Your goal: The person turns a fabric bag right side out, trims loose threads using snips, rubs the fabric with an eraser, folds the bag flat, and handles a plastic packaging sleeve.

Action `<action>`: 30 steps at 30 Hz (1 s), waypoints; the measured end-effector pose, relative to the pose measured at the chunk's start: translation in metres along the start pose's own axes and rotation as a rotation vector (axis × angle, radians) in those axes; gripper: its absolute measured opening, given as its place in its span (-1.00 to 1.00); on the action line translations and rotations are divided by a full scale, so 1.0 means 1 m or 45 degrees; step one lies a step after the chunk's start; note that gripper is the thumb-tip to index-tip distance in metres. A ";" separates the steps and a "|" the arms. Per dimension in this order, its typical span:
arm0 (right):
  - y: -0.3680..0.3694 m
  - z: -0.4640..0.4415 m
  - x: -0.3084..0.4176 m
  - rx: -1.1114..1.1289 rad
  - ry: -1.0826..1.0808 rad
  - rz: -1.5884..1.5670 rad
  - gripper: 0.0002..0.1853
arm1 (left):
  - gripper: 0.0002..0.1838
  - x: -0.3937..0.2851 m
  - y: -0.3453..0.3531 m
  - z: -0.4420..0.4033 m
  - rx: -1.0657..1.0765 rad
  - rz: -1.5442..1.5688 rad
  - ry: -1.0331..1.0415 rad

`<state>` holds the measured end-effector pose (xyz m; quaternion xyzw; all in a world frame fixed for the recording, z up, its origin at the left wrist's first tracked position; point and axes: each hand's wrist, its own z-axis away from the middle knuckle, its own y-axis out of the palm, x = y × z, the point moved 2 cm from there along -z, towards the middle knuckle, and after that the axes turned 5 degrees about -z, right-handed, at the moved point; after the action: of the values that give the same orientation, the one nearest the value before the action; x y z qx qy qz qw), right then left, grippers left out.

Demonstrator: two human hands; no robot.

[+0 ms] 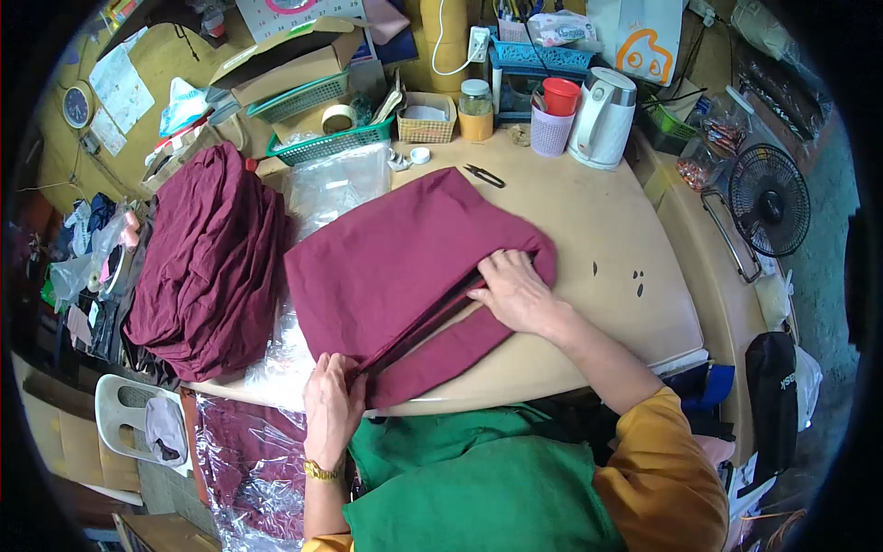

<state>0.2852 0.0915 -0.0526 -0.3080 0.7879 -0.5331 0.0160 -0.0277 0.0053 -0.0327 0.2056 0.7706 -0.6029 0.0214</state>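
A folded maroon cloth [395, 248] lies across the table in front of me, with a long slit-like gap between its layers along the near side. My left hand [333, 400] pinches the cloth at its near left corner, by the table's front edge. At the right end of the gap, my right hand [517, 293] has its fingers curled over the cloth's edge, thumb toward the gap. Whether this cloth is a garment, I cannot tell. Beyond it lies a pair of black thread snips [485, 176], apart from both hands.
A tall maroon fabric pile [212, 267] stands at the left. Clear plastic bags [336, 184] lie partly under the cloth. Along the back are a green basket [331, 144], a jar [475, 110], a lilac cup [551, 132] and a white kettle [602, 120]. A black fan [771, 200] stands right.
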 end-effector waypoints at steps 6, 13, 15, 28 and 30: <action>-0.036 -0.032 -0.002 0.225 0.293 0.106 -0.67 | -0.81 -0.044 -0.032 -0.005 0.044 0.398 -0.085; 0.019 -0.039 0.002 -0.067 -0.174 0.083 -0.45 | -0.77 -0.069 -0.013 0.010 0.165 0.405 0.122; 0.026 -0.052 -0.031 0.502 0.225 -0.409 -0.49 | -0.77 -0.073 -0.021 0.012 0.151 0.375 0.082; -0.032 0.042 -0.078 -0.183 0.740 -0.765 -0.78 | -0.59 -0.115 0.030 -0.039 0.582 1.143 0.278; -0.029 0.042 -0.063 -0.010 0.626 -0.745 -0.73 | -0.56 -0.133 0.068 -0.063 0.179 0.829 0.497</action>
<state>0.3646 0.0816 -0.0648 -0.3829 0.6489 -0.5701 -0.3276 0.1310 0.0387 -0.0403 0.5513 0.6113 -0.5655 0.0502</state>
